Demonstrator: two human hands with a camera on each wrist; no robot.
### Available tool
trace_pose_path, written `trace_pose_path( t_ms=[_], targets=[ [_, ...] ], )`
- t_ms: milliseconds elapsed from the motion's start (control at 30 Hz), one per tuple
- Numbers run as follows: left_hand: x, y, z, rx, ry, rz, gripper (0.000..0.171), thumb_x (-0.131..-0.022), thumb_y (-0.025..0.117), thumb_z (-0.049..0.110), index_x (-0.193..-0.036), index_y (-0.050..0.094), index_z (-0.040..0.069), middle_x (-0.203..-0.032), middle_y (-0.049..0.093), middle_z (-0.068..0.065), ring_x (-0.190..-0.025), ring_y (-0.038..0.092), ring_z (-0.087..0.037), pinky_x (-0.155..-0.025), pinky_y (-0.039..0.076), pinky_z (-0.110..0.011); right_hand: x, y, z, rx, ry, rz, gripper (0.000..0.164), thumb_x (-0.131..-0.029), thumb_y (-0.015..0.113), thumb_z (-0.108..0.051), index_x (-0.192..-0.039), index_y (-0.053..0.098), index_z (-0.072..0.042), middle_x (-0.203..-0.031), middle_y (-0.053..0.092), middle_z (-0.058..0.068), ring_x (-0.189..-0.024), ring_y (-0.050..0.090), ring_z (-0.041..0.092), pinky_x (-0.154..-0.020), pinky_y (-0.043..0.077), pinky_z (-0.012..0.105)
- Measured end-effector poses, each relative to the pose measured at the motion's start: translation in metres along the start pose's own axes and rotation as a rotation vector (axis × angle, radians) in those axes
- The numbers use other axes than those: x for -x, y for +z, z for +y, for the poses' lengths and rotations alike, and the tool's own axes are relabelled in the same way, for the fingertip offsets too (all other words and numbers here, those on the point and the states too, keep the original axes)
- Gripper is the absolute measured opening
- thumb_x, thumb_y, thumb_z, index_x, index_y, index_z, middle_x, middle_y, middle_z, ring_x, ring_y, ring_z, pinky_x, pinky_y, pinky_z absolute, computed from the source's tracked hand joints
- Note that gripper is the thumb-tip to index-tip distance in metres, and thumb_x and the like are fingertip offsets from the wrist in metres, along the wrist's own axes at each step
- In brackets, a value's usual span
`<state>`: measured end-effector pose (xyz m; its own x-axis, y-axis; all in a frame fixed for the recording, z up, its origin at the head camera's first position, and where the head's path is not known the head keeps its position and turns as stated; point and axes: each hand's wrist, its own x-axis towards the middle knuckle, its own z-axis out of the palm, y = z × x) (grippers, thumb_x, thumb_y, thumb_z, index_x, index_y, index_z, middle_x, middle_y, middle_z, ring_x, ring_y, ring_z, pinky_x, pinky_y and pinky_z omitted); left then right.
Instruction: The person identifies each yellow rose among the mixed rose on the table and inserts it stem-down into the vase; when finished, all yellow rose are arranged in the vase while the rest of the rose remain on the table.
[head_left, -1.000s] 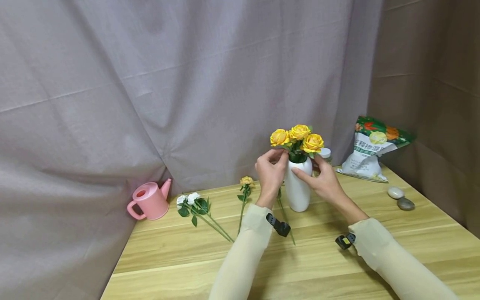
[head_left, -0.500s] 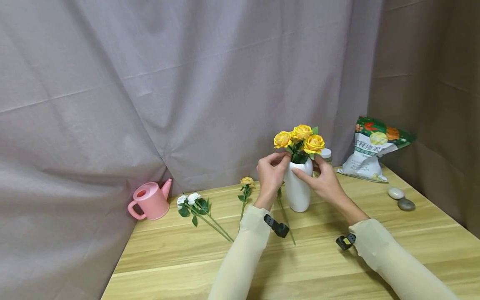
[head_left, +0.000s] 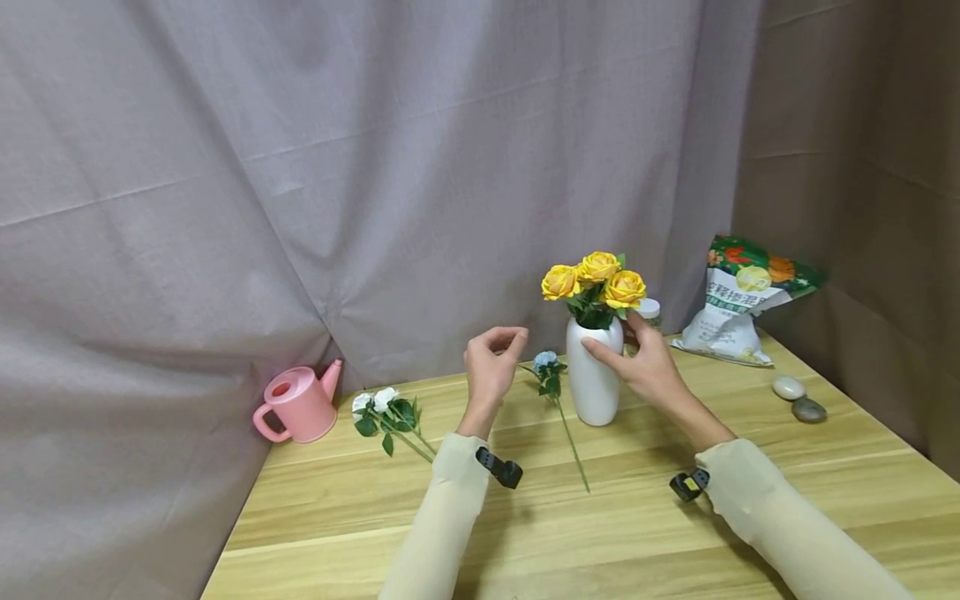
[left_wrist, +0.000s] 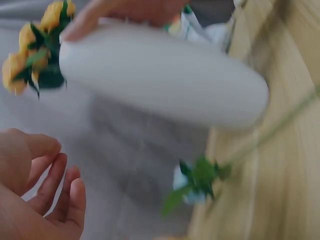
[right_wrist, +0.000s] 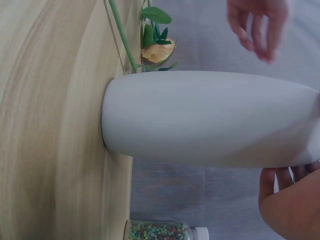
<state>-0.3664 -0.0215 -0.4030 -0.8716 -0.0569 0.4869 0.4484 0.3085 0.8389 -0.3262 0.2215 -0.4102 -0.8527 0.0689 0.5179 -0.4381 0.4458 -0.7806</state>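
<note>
A white vase (head_left: 594, 379) stands upright on the wooden table with several yellow roses (head_left: 598, 279) in its mouth. My right hand (head_left: 651, 367) grips the vase near its neck, thumb in front and fingers behind. To the left of the vase my left hand (head_left: 491, 375) is in the air; its loosely bent fingers hold nothing in the left wrist view. Between that hand and the vase lies a blue flower (head_left: 545, 361) on a long green stem. Another yellow rose (right_wrist: 158, 51) on the table shows in the right wrist view; my left hand mostly hides it in the head view.
White flowers (head_left: 385, 398) lie left of my left hand, and beyond them sits a pink watering can (head_left: 302, 404). Behind the vase is a white-capped jar of coloured beads (right_wrist: 160, 230). At the right are a printed bag (head_left: 731, 312), a white stone (head_left: 789, 387) and a dark stone (head_left: 809, 409).
My left hand has let go at the roses and moved left and slightly down, so the blue flower now shows. My right hand stays on the vase.
</note>
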Motion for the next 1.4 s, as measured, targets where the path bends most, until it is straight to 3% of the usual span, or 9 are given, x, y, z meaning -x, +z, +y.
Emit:
trace_pose_path(
  t_ms=[233, 433, 667, 1033, 1400],
  targets=[
    [0.014, -0.035, -0.047, -0.116, -0.113, 0.029, 0.013, -0.093, 0.074, 0.028, -0.096, 0.081, 0.017, -0.088, 0.077, 0.004, -0.078, 0.069, -0.012, -0.072, 0.056, -0.030, 0.003, 0.000, -0.003, -0.015, 0.025, -0.016, 0.062, -0.091, 0.075, -0.039, -0.142, 0.049, -0.017, -0.133, 0.063, 0.009, -0.116, 0.060, 0.020, -0.093, 0.053, 0.032],
    [0.023, -0.052, -0.075, -0.155, -0.248, 0.042, 0.013, -0.091, 0.076, 0.025, -0.095, 0.081, 0.014, -0.091, 0.077, 0.000, -0.082, 0.071, -0.015, -0.071, 0.058, -0.031, 0.001, -0.001, -0.002, -0.016, 0.022, -0.009, 0.063, -0.091, 0.074, -0.041, -0.144, 0.048, -0.019, -0.135, 0.061, 0.007, -0.119, 0.059, 0.022, -0.089, 0.050, 0.020],
    [0.028, -0.055, -0.080, -0.250, -0.303, -0.023, 0.008, -0.088, 0.078, 0.020, -0.090, 0.082, 0.013, -0.089, 0.078, -0.001, -0.077, 0.071, -0.014, -0.077, 0.059, -0.036, 0.002, -0.004, -0.012, -0.015, 0.028, -0.012, 0.062, -0.092, 0.074, -0.036, -0.143, 0.048, -0.014, -0.135, 0.061, 0.011, -0.118, 0.059, 0.022, -0.087, 0.049, 0.017],
    [0.038, -0.053, -0.091, -0.264, -0.275, -0.145, 0.014, -0.082, 0.080, 0.007, -0.096, 0.079, 0.007, -0.083, 0.077, -0.008, -0.068, 0.068, -0.011, -0.064, 0.056, -0.025, -0.001, 0.000, 0.001, -0.010, -0.019, 0.010, 0.063, -0.090, 0.075, -0.042, -0.143, 0.049, -0.020, -0.133, 0.061, 0.003, -0.114, 0.059, 0.016, -0.085, 0.050, 0.016],
    [0.039, -0.052, -0.091, -0.214, -0.329, -0.150, 0.016, -0.082, 0.079, 0.008, -0.097, 0.078, 0.008, -0.082, 0.076, -0.004, -0.067, 0.069, -0.012, -0.059, 0.055, -0.025, 0.000, 0.000, 0.000, -0.005, -0.014, 0.004, 0.064, -0.090, 0.075, -0.043, -0.143, 0.049, -0.020, -0.133, 0.061, 0.005, -0.115, 0.060, 0.018, -0.085, 0.050, 0.017]
  ],
)
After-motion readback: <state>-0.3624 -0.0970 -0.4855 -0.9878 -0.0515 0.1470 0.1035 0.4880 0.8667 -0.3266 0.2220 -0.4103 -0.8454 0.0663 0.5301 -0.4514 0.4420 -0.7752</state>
